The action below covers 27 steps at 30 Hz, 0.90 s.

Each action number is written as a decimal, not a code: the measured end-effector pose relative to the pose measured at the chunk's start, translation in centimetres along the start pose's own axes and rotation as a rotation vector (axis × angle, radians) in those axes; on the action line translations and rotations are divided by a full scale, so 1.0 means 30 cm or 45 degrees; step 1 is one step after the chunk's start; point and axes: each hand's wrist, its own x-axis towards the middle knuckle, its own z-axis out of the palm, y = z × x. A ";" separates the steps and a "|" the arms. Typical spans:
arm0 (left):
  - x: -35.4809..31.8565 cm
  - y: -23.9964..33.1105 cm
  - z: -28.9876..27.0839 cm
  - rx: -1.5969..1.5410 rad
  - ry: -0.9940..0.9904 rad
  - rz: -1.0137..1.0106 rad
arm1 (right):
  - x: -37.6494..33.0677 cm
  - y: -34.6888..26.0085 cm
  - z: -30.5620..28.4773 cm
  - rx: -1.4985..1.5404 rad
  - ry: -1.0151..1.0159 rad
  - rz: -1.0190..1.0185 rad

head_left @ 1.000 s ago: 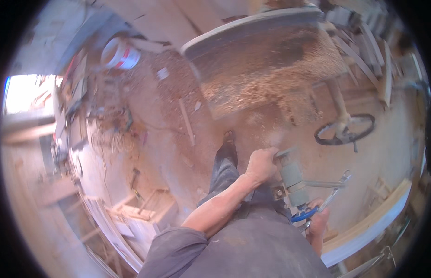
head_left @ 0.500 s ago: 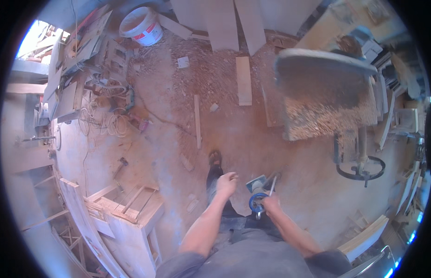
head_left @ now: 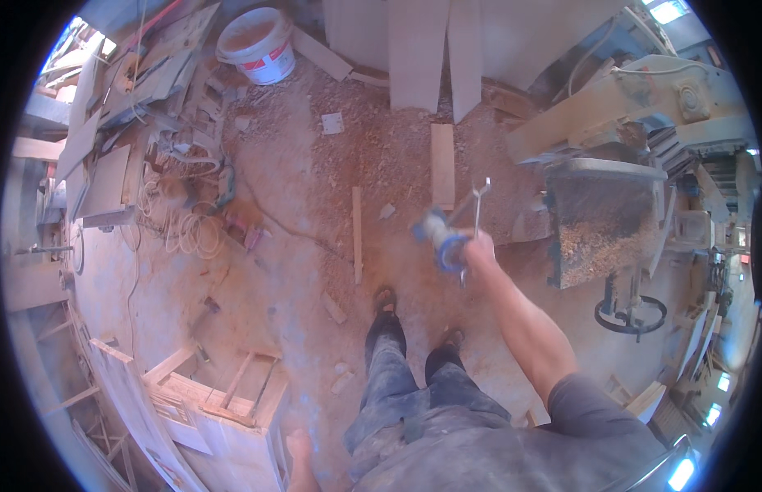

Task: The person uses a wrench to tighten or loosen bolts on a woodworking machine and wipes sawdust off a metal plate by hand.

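My right hand [head_left: 480, 248] is stretched forward over the dusty floor, fingers wrapped round a bundle of metal tools. One is a thin silver wrench [head_left: 477, 209] with a forked end, pointing away from me. Beside it is a blurred grey tool with a blue ring [head_left: 450, 251], whose exact kind I cannot make out. My left hand [head_left: 299, 445] hangs low, close to the right side of a pale wooden cabinet frame [head_left: 233, 439]. Its fingers are too small and blurred to read.
A planer-like machine with a chip-covered table [head_left: 606, 238] and black handwheel [head_left: 631, 316] stands at right. Far left are a white bucket [head_left: 266, 66], stacked boards [head_left: 110, 180] and coiled cable [head_left: 196, 234]. A hammer [head_left: 207, 310] and wood strips [head_left: 357, 238] lie on the floor.
My right hand has swung forward and up with the wrench and blue-ringed tool. My left hand has dropped back to the lower left. The view has shifted, showing both feet.
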 end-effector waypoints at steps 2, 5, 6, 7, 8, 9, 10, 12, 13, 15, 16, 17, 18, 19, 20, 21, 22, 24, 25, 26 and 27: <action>0.006 0.041 -0.026 -0.172 -0.134 -0.086 | 0.140 0.007 -0.028 -0.365 0.244 -0.453; 0.044 0.272 -0.051 -0.371 -0.004 0.028 | 0.062 -0.142 0.019 -0.461 0.190 -0.596; 0.100 0.321 -0.058 -0.483 -0.041 0.064 | 0.025 -0.137 0.021 -0.496 0.145 -0.571; 0.168 0.367 -0.054 -0.592 -0.075 0.100 | -0.020 -0.115 0.013 -0.525 0.099 -0.550; 0.253 0.480 -0.131 -0.493 -0.090 0.155 | -0.039 -0.043 -0.003 -0.475 0.048 -0.662; 0.327 0.620 -0.283 -0.391 -0.105 0.200 | -0.070 0.035 -0.014 -0.401 -0.034 -0.657; 0.363 0.724 -0.402 -0.664 -0.039 0.089 | -0.125 0.108 -0.034 -0.318 -0.191 -0.588; 0.415 0.844 -0.569 -1.125 0.016 -0.039 | -0.283 0.233 -0.102 -0.467 -0.304 -0.496; 0.446 0.897 -0.630 -1.310 -0.014 -0.030 | -0.322 0.340 -0.176 -0.605 -0.395 -0.431; 0.408 0.943 -0.700 -1.435 0.002 -0.015 | -0.477 0.453 -0.336 -0.777 -0.531 -0.203; 0.390 0.971 -0.726 -1.379 0.018 0.024 | -0.536 0.568 -0.446 -0.863 -0.562 -0.153; 0.381 1.025 -0.730 -1.324 -0.002 0.089 | -0.588 0.741 -0.564 -1.003 -0.586 -0.070; 0.378 1.036 -0.701 -1.281 -0.022 0.044 | -0.640 0.862 -0.657 -1.153 -0.609 -0.018; 0.361 1.022 -0.656 -1.230 -0.035 0.002 | -0.699 0.976 -0.746 -1.207 -0.579 0.049; 0.319 1.029 -0.620 -1.154 -0.019 0.015 | -0.743 1.087 -0.831 -1.263 -0.575 0.092; 0.298 1.032 -0.609 -1.080 0.011 0.019 | -0.780 1.192 -0.903 -1.254 -0.449 0.214; 0.291 1.046 -0.602 -1.039 -0.004 0.125 | -0.824 1.297 -0.963 -1.240 -0.350 0.328; 0.275 1.108 -0.547 -0.973 -0.022 0.315 | -0.911 1.546 -1.118 -1.100 -0.178 0.381; 0.231 1.210 -0.589 -0.806 0.057 0.413 | -0.944 1.592 -1.172 -0.998 -0.008 0.437; 0.178 1.359 -0.657 -0.630 0.136 0.500 | -0.989 1.610 -1.206 -0.889 0.148 0.498; 0.172 1.457 -0.671 -0.681 0.166 0.617 | -1.045 1.607 -1.224 -0.664 0.344 0.547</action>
